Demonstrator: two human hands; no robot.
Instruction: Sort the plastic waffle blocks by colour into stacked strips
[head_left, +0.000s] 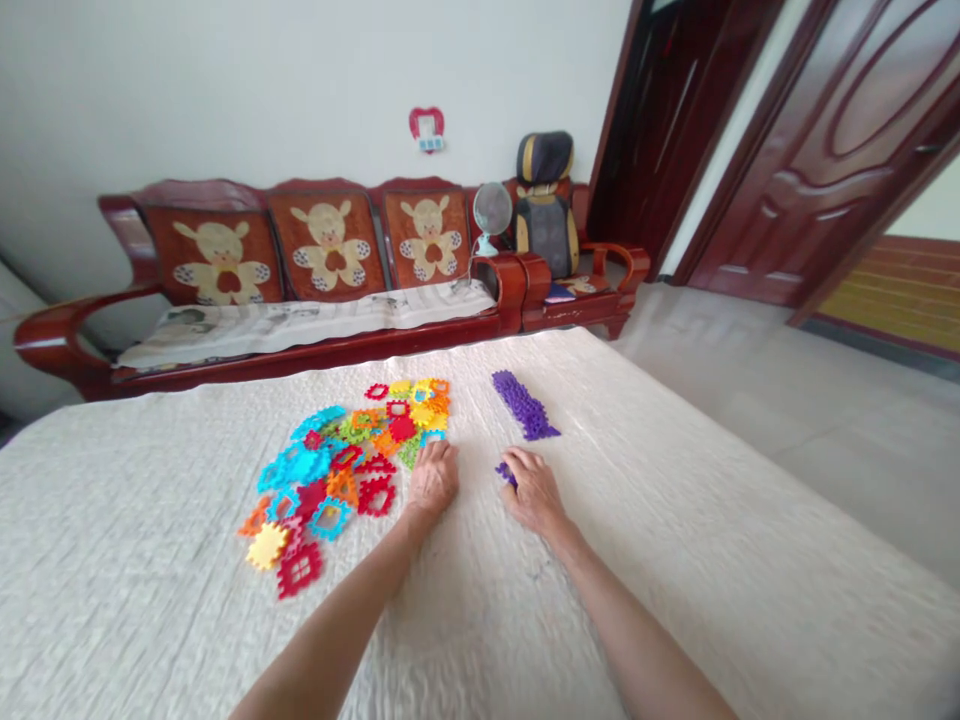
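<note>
A white quilted cover (675, 560) spreads beneath everything. On its left half sprawls a heap of flat, notch-edged pieces (304, 462) in blue, red, orange, yellow and green, loosely overlapping; many have shaped openings cut through their middles. Right of the heap and well apart from it, purple pieces (523, 405) lie overlapped in a slanting, tightly packed band. The right hand (534, 490), just nearer than that band, curls its fingers and thumb about a small purple piece (507, 474), partly hidden. The left hand (435, 478) rests at the heap's right edge, fingers bent and close together; whether it grips anything cannot be told. Among the single pieces at the heap's near end, a red piece (287, 578) has a four-pane window, and a yellow piece (267, 547) looks solid.
</note>
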